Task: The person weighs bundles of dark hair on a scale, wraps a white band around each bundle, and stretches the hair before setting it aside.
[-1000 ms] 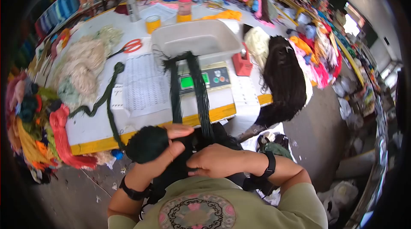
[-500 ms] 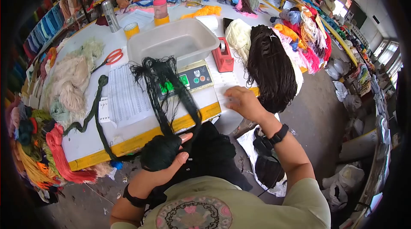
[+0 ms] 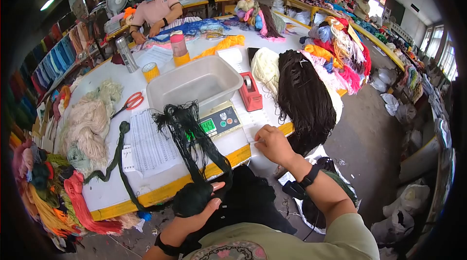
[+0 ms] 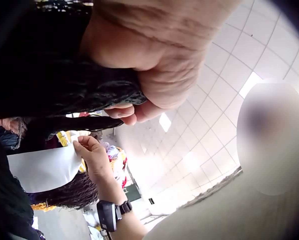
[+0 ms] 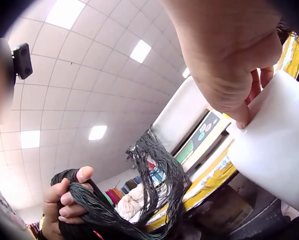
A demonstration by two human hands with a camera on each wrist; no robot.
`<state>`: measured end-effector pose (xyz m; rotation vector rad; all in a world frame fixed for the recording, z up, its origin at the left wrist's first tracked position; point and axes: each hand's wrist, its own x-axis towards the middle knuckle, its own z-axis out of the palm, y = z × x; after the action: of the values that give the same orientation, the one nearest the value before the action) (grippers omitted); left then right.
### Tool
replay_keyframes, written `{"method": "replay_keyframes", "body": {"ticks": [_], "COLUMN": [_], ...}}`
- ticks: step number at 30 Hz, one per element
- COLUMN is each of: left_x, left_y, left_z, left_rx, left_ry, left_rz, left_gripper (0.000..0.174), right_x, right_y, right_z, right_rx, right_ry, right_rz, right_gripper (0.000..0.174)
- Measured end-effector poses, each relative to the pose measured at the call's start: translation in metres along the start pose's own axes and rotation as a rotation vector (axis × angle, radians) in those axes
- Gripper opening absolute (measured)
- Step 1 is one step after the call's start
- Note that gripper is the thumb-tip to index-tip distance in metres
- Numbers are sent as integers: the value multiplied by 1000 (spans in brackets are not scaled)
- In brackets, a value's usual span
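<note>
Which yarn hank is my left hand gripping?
The dark green hank, bunched in your left hand and looping over the scale; the cream hank and near-black hank lie elsewhere.

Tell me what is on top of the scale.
A grey tub covers the back of the scale; dark green yarn drapes over its left end. What lies beneath them is hidden.

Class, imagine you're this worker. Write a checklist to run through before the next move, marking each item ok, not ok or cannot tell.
1. Left hand gripping the dark green yarn: ok.
2. Right hand pinching the white paper's edge: ok.
3. Scale display fully visible: not ok, strands hide part.
4. Complete reading: cannot tell.
5. Grey tub empty: ok.
</note>
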<state>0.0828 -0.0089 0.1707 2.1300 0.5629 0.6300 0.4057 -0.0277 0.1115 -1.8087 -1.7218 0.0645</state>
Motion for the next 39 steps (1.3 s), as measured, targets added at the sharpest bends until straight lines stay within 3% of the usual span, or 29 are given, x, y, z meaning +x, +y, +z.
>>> {"method": "replay_keyframes", "body": {"ticks": [9,16,19,27,31,36,39], "left_x": [-2,-2,-1,-1,0,2,1], "left_y": [2,8,11,12,6,14,13], "left_z": [4,3,1,2,4,4,6], "left_rx": [-32,-78,-101,-138,-102,-145,-215], "left_ry": [-3,-55,-97,-125,-144,-135,-165], "left_rz": [-16,-106,-135,-191,-138,-171,-228], "left_gripper": [33,34,34,34,31,31,31], "right_x": [4,4,7,3,6,10,11], "right_y": [-2,-18,-10,-11,-9,-7,-9], "right_z": [4,-1,4,5,6,5,5], "right_rx": [-8,-103,-90,-117,-95,90,28], "right_ry": [-114,-165,-213,-81,-82,-153,-136], "right_rz": [202,147,237,88,111,270,213], "right_gripper": [15,23,27,24,22,19,18]}}
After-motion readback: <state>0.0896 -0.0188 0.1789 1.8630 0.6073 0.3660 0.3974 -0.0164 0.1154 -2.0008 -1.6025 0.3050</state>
